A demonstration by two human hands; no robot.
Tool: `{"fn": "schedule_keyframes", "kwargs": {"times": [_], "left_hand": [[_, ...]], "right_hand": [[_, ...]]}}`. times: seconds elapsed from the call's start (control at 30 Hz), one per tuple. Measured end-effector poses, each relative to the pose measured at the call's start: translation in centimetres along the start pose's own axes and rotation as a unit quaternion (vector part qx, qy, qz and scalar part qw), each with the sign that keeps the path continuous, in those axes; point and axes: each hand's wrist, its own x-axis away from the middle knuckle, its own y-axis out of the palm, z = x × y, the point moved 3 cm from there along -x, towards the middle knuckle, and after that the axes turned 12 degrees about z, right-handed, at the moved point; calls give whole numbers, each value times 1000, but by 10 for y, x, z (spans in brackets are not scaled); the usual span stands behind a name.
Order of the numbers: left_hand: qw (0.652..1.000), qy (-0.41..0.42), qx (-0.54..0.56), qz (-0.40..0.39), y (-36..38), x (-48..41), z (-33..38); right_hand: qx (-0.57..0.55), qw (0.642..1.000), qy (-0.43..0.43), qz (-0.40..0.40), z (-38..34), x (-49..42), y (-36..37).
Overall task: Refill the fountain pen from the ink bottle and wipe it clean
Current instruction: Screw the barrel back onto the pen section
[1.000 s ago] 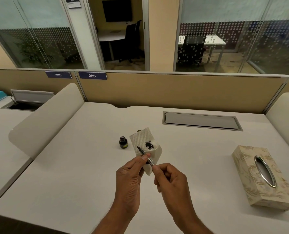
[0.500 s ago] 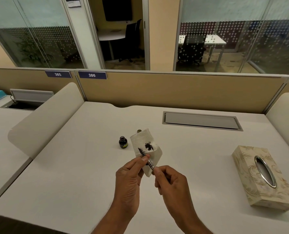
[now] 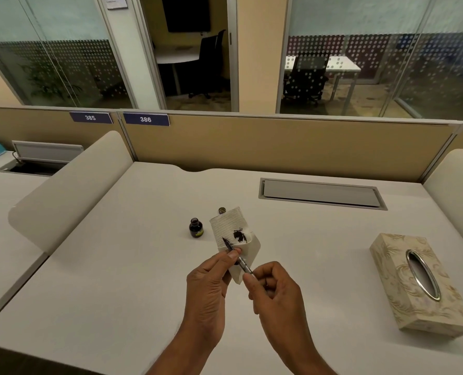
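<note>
Now, both hands pinch pen, stained tissue

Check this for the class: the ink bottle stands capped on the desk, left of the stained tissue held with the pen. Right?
Not quite. In the head view the ink bottle stands open, its mouth uncovered, on the desk, left of the stained tissue held with the pen.

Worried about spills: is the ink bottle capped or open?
Open: the ink bottle stands upright with a bare neck; a small cap sits apart.

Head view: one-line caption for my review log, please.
Left hand holds an ink-stained tissue behind the fountain pen; right hand grips its rear; open ink bottle behind.
</note>
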Motion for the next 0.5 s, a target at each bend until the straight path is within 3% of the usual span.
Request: {"fn": "schedule_keyframes", "kwargs": {"times": [0.5], "left_hand": [[1000,-10,-7,13,-7,-15,-9]], "right_hand": [[-88,981,156,-71,4,-6,6]]}}
